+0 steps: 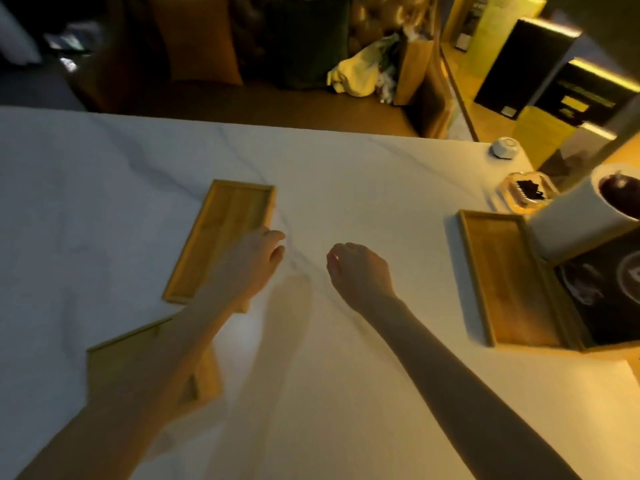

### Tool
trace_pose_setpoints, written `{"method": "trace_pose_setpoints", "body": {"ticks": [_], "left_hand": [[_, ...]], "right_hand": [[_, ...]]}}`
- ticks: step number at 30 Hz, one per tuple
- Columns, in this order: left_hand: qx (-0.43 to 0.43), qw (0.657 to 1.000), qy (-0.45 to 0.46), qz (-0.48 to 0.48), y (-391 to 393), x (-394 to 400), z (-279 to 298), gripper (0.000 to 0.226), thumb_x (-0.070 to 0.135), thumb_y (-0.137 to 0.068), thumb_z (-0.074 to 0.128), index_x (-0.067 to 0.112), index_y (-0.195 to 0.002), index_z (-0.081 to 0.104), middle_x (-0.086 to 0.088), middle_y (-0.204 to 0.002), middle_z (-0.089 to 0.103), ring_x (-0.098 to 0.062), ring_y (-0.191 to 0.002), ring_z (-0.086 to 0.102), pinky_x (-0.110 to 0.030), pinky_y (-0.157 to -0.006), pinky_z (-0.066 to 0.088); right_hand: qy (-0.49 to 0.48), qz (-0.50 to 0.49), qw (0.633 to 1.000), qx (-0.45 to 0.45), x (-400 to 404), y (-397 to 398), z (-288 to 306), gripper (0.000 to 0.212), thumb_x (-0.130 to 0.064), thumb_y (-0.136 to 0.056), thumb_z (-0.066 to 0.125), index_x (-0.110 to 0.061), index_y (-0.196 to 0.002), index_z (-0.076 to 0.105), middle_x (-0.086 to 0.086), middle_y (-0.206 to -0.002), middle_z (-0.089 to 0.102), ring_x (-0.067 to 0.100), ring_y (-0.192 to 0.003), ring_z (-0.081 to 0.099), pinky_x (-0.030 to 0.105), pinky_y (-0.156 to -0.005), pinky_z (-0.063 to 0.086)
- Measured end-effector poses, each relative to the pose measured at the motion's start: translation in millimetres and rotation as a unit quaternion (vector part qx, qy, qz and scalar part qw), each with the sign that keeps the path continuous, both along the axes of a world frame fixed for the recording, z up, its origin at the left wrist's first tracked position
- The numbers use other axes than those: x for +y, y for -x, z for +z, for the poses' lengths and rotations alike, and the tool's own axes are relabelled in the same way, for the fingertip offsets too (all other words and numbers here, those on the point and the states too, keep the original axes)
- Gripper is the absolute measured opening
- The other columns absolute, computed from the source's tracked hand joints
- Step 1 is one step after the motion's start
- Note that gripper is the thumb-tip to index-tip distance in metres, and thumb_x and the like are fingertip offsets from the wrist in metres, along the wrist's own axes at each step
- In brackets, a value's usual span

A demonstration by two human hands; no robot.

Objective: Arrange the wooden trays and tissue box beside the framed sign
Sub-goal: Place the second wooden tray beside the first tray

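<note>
Three shallow wooden trays lie flat on the white marbled table (346, 174). One tray (221, 237) sits left of centre, angled, its long axis running toward the far edge. A second tray (509, 282) lies near the right edge, touching the dark framed sign (609, 299). What seems to be a third tray (138, 362) lies near the near-left, partly hidden by a forearm.

Worktop (346, 174): white, faint grey veining. Wooden trays (228, 230) (502, 278): honey-brown, striped grain (warm light tints everything). Framed sign (609, 292): black, pale swirls. Cylinder (571, 220): white.
</note>
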State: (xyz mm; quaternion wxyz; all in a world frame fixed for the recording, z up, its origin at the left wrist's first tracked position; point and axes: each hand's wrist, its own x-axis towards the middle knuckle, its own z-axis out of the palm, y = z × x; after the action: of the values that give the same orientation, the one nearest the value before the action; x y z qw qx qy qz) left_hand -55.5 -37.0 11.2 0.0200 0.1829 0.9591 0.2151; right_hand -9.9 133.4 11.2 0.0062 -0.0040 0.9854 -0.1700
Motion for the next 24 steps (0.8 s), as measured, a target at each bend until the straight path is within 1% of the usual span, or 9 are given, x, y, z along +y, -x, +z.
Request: {"method": "trace_pose_setpoints", "body": {"ticks": [4,6,8,10,12,14,16,19,24], "left_hand": [[0.025,0.996,0.087,0.014,16,-58,-20,0.044,0.023,-0.087,0.049,0.006,-0.127,0.042,-0.019,-0.128,0.050,-0.035,-0.114,0.050,-0.046,-0.093,0.044],[0.011,0.992,0.122,0.036,21,-82,-29,0.051,0.026,-0.087,0.049,0.008,-0.132,0.034,-0.019,-0.134,0.044,-0.035,-0.119,0.047,-0.049,-0.095,0.045],[-0.020,0.986,0.149,0.072,27,-100,-39,0.057,0.028,-0.087,0.050,0.006,-0.134,0.028,-0.021,-0.141,0.036,-0.035,-0.128,0.037,-0.050,-0.101,0.038],[-0.073,0.974,0.185,0.106,32,-117,-50,0.063,0.031,-0.088,0.048,0.004,-0.137,0.020,-0.021,-0.148,0.024,-0.034,-0.137,0.023,-0.050,-0.109,0.029],[-0.126,0.956,0.235,0.120,35,-130,-61,0.068,0.036,-0.088,0.045,0.003,-0.139,0.014,-0.018,-0.152,0.014,-0.032,-0.141,0.012,-0.049,-0.113,0.022],[-0.165,0.943,0.261,0.126,36,-137,-70,0.069,0.038,-0.088,0.043,0.001,-0.138,0.014,-0.018,-0.152,0.013,-0.031,-0.141,0.010,-0.049,-0.113,0.021],[-0.184,0.943,0.242,0.137,36,-139,-76,0.063,0.037,-0.088,0.044,-0.003,-0.134,0.023,-0.020,-0.146,0.025,-0.032,-0.137,0.020,-0.049,-0.110,0.027],[-0.186,0.953,0.175,0.164,38,-135,-75,0.047,0.030,-0.088,0.048,-0.006,-0.117,0.042,-0.023,-0.128,0.041,-0.036,-0.119,0.040,-0.047,-0.098,0.040],[-0.196,0.949,0.055,0.240,41,-128,-72,0.026,0.015,-0.089,0.046,-0.010,-0.095,0.054,-0.027,-0.117,0.046,-0.040,-0.105,0.046,-0.045,-0.090,0.041]], "right_hand": [[0.037,0.044,0.998,-0.026,-51,14,-25,0.032,-0.024,-0.096,0.033,-0.007,-0.112,0.055,0.010,-0.113,0.061,0.025,-0.104,0.055,0.038,-0.081,0.048],[0.044,0.058,0.996,-0.056,-72,19,-40,0.035,-0.027,-0.096,0.033,-0.007,-0.121,0.048,0.010,-0.126,0.055,0.025,-0.115,0.048,0.038,-0.092,0.045],[0.034,0.072,0.993,-0.087,-89,21,-54,0.042,-0.031,-0.096,0.033,-0.007,-0.130,0.039,0.010,-0.137,0.046,0.026,-0.127,0.038,0.038,-0.103,0.036],[0.030,0.078,0.989,-0.122,-102,21,-68,0.052,-0.037,-0.096,0.032,-0.006,-0.137,0.028,0.010,-0.148,0.032,0.026,-0.137,0.024,0.039,-0.111,0.024],[0.035,0.074,0.984,-0.161,-111,20,-79,0.059,-0.042,-0.095,0.028,-0.008,-0.142,0.016,0.009,-0.155,0.016,0.025,-0.143,0.009,0.039,-0.116,0.011],[0.033,0.067,0.980,-0.184,-117,19,-88,0.062,-0.045,-0.095,0.023,-0.009,-0.144,0.009,0.009,-0.157,0.006,0.024,-0.144,-0.001,0.039,-0.116,0.002],[0.033,0.065,0.980,-0.186,-120,17,-92,0.063,-0.045,-0.095,0.021,-0.009,-0.144,0.006,0.010,-0.157,0.002,0.025,-0.144,-0.005,0.040,-0.116,-0.002],[0.050,0.059,0.979,-0.188,-121,17,-93,0.060,-0.042,-0.096,0.022,-0.010,-0.144,0.007,0.010,-0.157,0.001,0.025,-0.143,-0.006,0.040,-0.116,-0.002],[0.148,0.021,0.963,-0.222,-122,22,-82,0.054,-0.039,-0.095,0.024,-0.015,-0.144,0.017,0.007,-0.157,0.000,0.024,-0.143,-0.006,0.038,-0.116,-0.002]]}}
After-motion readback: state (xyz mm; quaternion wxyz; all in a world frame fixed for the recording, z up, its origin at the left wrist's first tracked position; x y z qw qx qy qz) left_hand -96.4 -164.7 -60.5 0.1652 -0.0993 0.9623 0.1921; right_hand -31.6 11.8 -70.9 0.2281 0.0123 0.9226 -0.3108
